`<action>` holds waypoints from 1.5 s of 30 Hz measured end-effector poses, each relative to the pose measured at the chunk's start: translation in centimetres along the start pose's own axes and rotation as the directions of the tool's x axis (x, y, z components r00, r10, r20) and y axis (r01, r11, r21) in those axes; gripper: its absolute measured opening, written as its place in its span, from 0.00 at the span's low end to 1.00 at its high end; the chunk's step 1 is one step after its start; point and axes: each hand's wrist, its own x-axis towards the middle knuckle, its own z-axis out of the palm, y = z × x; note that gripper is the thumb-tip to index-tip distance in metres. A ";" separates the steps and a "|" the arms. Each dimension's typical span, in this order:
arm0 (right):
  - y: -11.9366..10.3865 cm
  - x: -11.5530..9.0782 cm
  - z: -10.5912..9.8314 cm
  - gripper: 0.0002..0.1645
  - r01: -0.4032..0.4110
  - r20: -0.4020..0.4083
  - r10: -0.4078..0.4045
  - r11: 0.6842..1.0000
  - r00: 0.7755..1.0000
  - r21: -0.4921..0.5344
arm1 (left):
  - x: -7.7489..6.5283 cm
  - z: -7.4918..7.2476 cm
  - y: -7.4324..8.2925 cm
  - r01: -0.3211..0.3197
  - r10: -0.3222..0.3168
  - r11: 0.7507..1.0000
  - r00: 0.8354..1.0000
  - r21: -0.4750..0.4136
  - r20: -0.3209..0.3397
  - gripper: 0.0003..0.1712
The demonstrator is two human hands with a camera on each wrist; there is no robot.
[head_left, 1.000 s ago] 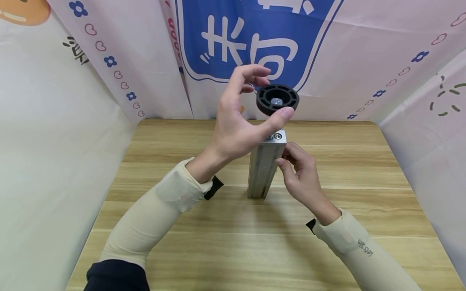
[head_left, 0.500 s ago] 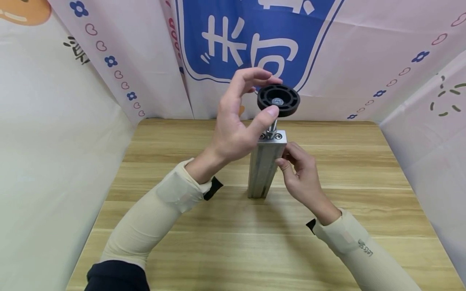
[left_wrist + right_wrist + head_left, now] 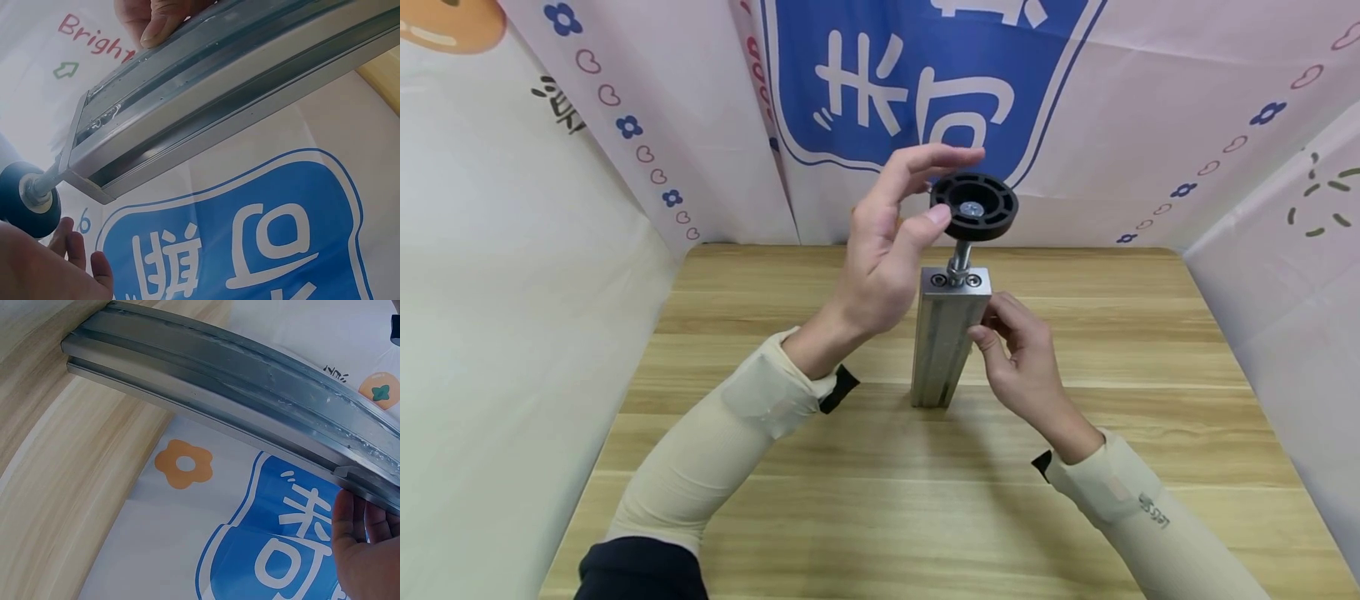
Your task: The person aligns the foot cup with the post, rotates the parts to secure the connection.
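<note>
An aluminium profile [image 3: 942, 350] stands upright on the table in the head view. A threaded stud [image 3: 959, 257] with a nut rises from its top end, between two screws. The stud carries a round black levelling foot [image 3: 992, 229]. My left hand [image 3: 880, 258] holds the levelling foot lightly, thumb tip at its front left rim and fingers curved behind it. Lower on the profile's right side, my right hand [image 3: 1024, 358] grips it between thumb and fingers. In the right wrist view, those fingers [image 3: 347, 515] sit at the profile's edge, partly hidden by it.
The wooden table [image 3: 775, 533] ends at a printed cloth backdrop [image 3: 1112, 100] close behind the profile. Cloth walls [image 3: 527, 292] also rise along the left and right sides.
My left thumb has slid leftward along the levelling foot's front rim, while the fingertips behind have shifted right. The stud and nut have come into view. My right hand keeps its place.
</note>
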 end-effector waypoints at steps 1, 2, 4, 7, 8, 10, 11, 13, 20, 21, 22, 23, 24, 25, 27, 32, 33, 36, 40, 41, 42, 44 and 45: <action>0.0 0.0 0.0 0.10 0.003 0.000 -0.003 1.000 1.000 0.004 | 0.0 0.0 0.1 0.002 -0.002 1.000 1.000 0.018 -0.007 0.27; 0.0 0.0 0.0 0.11 0.006 0.000 -0.006 1.000 1.000 0.008 | 0.0 0.0 0.1 0.009 -0.008 0.999 1.000 0.034 -0.015 0.27; -0.1 0.0 0.1 0.10 0.011 -0.001 -0.011 1.000 1.000 0.017 | 0.0 0.0 0.2 0.014 -0.011 0.997 0.999 0.073 -0.034 0.28; -0.1 0.0 0.1 0.10 0.017 -0.001 -0.017 1.000 1.000 0.026 | 0.1 0.0 0.4 0.013 -0.006 0.993 0.998 0.118 -0.063 0.30; -0.1 0.0 0.1 0.10 0.017 -0.001 -0.017 0.999 1.000 0.028 | 0.1 0.0 0.4 0.016 -0.007 0.992 0.997 0.126 -0.071 0.31; -0.1 0.0 0.1 0.10 0.018 0.002 -0.018 0.999 1.000 0.026 | 0.2 0.1 0.5 0.015 -0.003 0.990 0.997 0.141 -0.083 0.33; -0.1 -0.1 0.1 0.10 0.017 0.004 -0.018 1.000 1.000 0.025 | 0.2 0.0 0.5 0.015 -0.003 0.990 0.996 0.144 -0.086 0.33; -0.1 -0.1 0.1 0.10 0.018 0.007 -0.018 0.999 1.000 0.026 | 0.2 0.0 0.5 0.016 -0.003 0.989 0.996 0.148 -0.089 0.34; -0.1 -0.2 0.1 0.11 0.023 0.007 -0.023 0.999 1.000 0.031 | 0.3 0.0 0.5 0.013 0.003 0.986 0.996 0.167 -0.093 0.37; -0.1 -0.2 0.1 0.11 0.022 0.006 -0.023 0.999 1.000 0.030 | 0.3 0.0 0.5 0.010 0.006 0.985 0.996 0.170 -0.093 0.37; -0.1 -0.2 0.1 0.11 0.022 0.005 -0.022 0.999 1.000 0.028 | 0.3 0.0 0.5 0.007 0.009 0.985 0.996 0.174 -0.094 0.37; -0.1 -0.1 0.1 0.11 0.021 0.005 -0.022 0.999 1.000 0.027 | 0.3 0.0 0.5 0.005 0.012 0.984 0.995 0.176 -0.094 0.37; -0.1 -0.1 0.1 0.11 0.021 0.005 -0.021 0.999 1.000 0.026 | 0.3 0.0 0.5 0.003 0.014 0.984 0.995 0.178 -0.095 0.37; -0.1 -0.1 0.1 0.12 0.020 0.004 -0.020 0.999 1.000 0.025 | 0.3 0.0 0.5 0.000 0.017 0.984 0.995 0.180 -0.095 0.36; -0.1 -0.1 0.1 0.11 0.019 0.004 -0.019 1.000 1.000 0.024 | 0.3 0.0 0.5 -0.002 0.019 0.984 0.995 0.180 -0.095 0.36; -0.1 -0.1 0.1 0.11 0.022 0.005 -0.022 0.999 1.000 0.024 | 0.3 0.0 0.4 -0.005 0.020 0.986 0.996 0.168 -0.088 0.34; -0.1 -0.1 0.1 0.11 0.023 0.005 -0.023 1.000 1.000 0.022 | 0.3 -0.1 0.4 -0.005 0.019 0.987 0.996 0.163 -0.084 0.34; -0.1 -0.2 0.1 0.11 0.023 0.008 -0.023 1.000 1.000 0.021 | 0.2 -0.2 0.3 -0.007 0.017 0.990 0.997 0.143 -0.070 0.32; -0.1 -0.2 0.1 0.13 0.026 0.007 -0.026 0.999 1.000 0.027 | 0.0 -0.2 0.2 -0.008 0.014 0.994 0.998 0.112 -0.053 0.30; -0.1 -0.2 0.1 0.14 0.027 0.007 -0.027 0.999 1.000 0.028 | 0.0 -0.2 0.2 -0.010 0.015 0.995 0.999 0.102 -0.050 0.30; 0.0 -0.2 0.1 0.14 0.027 0.006 -0.027 0.999 1.000 0.027 | 0.0 -0.2 0.2 -0.012 0.016 0.996 0.999 0.089 -0.045 0.30; 0.0 -0.2 0.1 0.14 0.025 0.004 -0.025 0.999 1.000 0.022 | 0.0 -0.1 0.2 -0.015 0.017 0.998 0.999 0.059 -0.031 0.29; -0.1 -0.2 0.1 0.13 0.023 0.004 -0.023 1.000 1.000 0.019 | 0.0 -0.1 0.2 -0.014 0.015 0.999 1.000 0.044 -0.022 0.29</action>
